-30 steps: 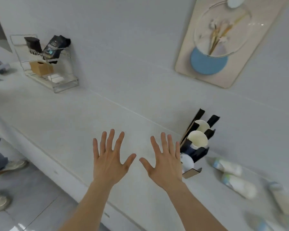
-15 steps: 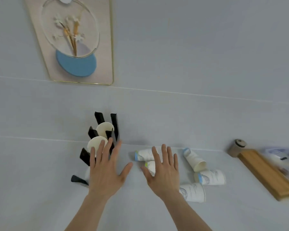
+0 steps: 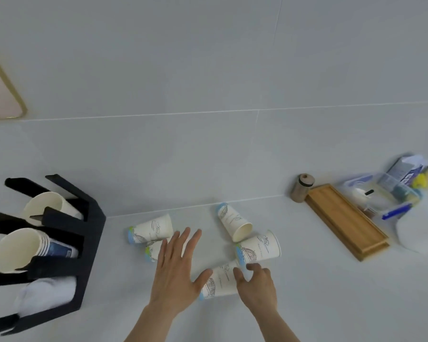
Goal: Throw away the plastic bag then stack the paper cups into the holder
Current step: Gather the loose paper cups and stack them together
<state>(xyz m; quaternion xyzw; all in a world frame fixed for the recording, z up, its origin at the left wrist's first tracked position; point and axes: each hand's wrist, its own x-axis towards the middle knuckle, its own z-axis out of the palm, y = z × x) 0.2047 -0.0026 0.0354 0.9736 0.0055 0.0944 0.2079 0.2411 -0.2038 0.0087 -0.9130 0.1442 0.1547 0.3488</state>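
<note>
Five white paper cups printed with blue line drawings and blue-green bases [image 3: 232,224] were seen lying on their sides on the pale grey bench [image 3: 331,292], scattered just to the right of the black slotted cup holder [image 3: 89,233]. The printed writing on the cups was too small to be read. In the holder, a nested stack of cream-rimmed paper cups [image 3: 17,250] was lodged in the middle slot, a single cup [image 3: 47,206] in the slot behind it, and something white and soft [image 3: 45,292] in the nearest slot.

The left hand [image 3: 176,272] was held flat and fully spread, grasping nothing, above the cup nearest the holder's right side. The right hand [image 3: 257,285] was curled half open around the nearest fallen cup [image 3: 218,282], fingers touching its wall; a closed grip could not be confirmed.

Far to the right of the holder, a long wooden tray [image 3: 344,223], a small brown jar [image 3: 302,187] and clear plastic containers [image 3: 381,193] were set. No plastic bag could be identified with certainty.
</note>
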